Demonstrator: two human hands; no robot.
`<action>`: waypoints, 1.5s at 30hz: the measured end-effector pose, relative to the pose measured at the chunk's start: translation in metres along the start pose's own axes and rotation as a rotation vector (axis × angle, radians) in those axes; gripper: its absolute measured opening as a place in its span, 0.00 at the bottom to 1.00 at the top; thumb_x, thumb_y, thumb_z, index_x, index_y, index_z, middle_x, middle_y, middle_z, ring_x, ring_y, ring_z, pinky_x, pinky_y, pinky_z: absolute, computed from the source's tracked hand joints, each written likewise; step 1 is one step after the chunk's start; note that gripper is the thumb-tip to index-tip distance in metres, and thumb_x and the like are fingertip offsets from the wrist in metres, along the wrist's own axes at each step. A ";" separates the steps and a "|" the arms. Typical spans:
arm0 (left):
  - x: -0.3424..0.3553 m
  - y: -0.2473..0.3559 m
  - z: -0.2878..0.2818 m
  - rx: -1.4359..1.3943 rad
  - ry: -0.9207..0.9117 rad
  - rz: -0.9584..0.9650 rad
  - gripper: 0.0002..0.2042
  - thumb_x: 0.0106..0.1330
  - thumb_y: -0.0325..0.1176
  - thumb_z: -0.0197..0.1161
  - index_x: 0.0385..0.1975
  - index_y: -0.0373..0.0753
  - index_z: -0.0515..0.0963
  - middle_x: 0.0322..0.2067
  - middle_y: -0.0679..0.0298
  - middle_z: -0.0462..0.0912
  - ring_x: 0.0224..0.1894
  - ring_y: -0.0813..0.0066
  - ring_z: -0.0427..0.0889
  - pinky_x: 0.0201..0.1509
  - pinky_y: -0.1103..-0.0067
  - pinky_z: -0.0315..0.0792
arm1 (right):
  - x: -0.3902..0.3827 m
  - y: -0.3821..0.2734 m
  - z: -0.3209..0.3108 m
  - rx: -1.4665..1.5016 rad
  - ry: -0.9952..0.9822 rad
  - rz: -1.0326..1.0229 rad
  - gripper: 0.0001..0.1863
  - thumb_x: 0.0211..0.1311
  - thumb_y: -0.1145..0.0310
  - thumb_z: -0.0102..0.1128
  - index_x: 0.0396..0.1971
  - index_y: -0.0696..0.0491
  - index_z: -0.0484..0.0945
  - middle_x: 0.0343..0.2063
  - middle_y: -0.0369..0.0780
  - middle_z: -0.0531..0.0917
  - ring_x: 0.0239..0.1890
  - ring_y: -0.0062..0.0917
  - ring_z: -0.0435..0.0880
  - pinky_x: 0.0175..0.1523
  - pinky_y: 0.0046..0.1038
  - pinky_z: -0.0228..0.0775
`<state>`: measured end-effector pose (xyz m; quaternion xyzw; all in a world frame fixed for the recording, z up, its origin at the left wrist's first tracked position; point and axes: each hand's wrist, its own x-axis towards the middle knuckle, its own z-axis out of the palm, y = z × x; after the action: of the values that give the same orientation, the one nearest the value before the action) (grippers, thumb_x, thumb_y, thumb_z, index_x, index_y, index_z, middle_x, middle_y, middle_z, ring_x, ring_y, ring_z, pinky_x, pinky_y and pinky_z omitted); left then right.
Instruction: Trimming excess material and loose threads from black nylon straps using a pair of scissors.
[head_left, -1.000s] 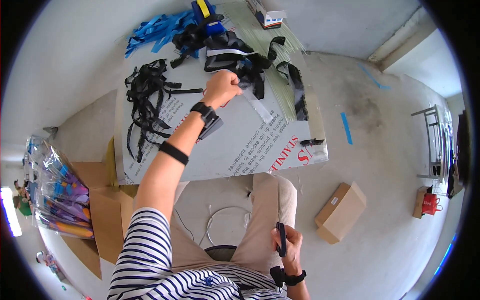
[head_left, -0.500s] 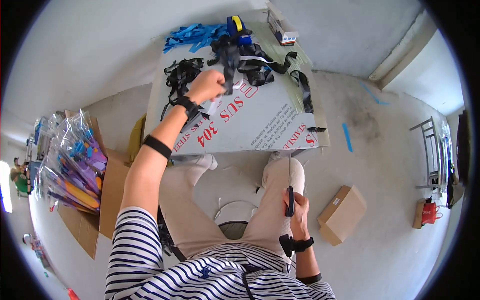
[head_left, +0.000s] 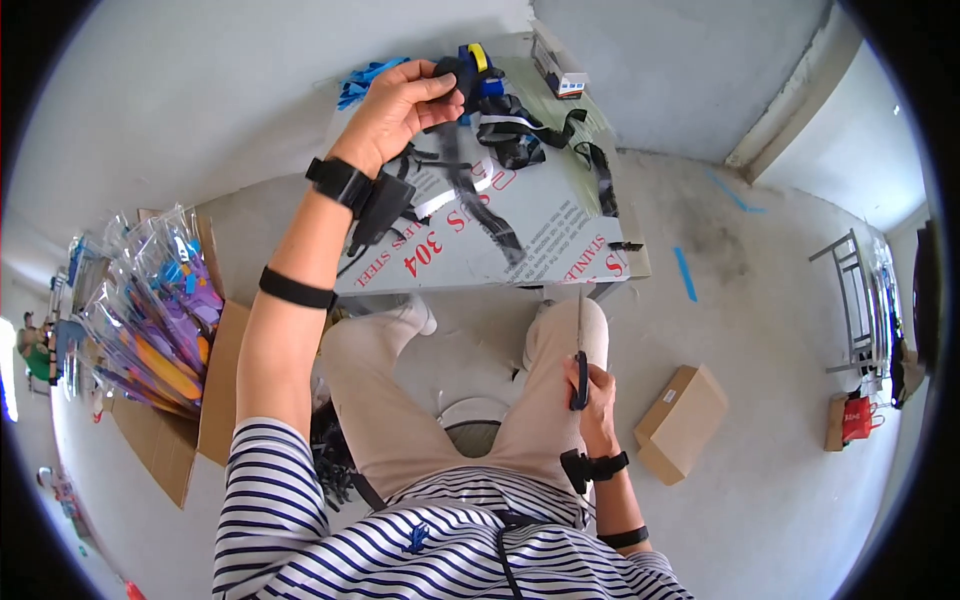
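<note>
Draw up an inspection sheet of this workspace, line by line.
Surface: grey tabletop with red print, partly covered.
Things in hand: black strip hanging over the tabletop; dark-handled tool.
Clutter: black strip pile, blue strips, blue-and-yellow object, small box.
Hands: left hand closed on the black strip; right hand closed around the dark-handled tool.
Cables: pale loop on the floor, possibly a cable.
Surroundings: open carton with plastic-wrapped things at left; cardboard box at right.

A navy-striped white short-sleeved shirt (head_left: 455,555) is worn with beige trousers (head_left: 395,400) — plus black wrist straps (head_left: 338,187) and forearm bands (head_left: 297,290).
</note>
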<state>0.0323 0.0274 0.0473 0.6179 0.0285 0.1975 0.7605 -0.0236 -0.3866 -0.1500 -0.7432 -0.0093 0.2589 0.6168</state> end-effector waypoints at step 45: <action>-0.200 -0.049 0.083 -0.058 0.082 -0.150 0.31 0.53 0.14 0.70 0.61 0.38 0.74 0.35 0.71 0.82 0.37 0.85 0.80 0.46 0.83 0.78 | -0.067 -0.094 0.046 -0.123 -0.510 -0.264 0.25 0.59 0.49 0.70 0.27 0.59 0.76 0.22 0.38 0.76 0.28 0.22 0.73 0.37 0.26 0.65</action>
<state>-0.1151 -0.1246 -0.0203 0.5833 0.1003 0.1658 0.7888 -0.0714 -0.3442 -0.0432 -0.6826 -0.2762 0.3538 0.5767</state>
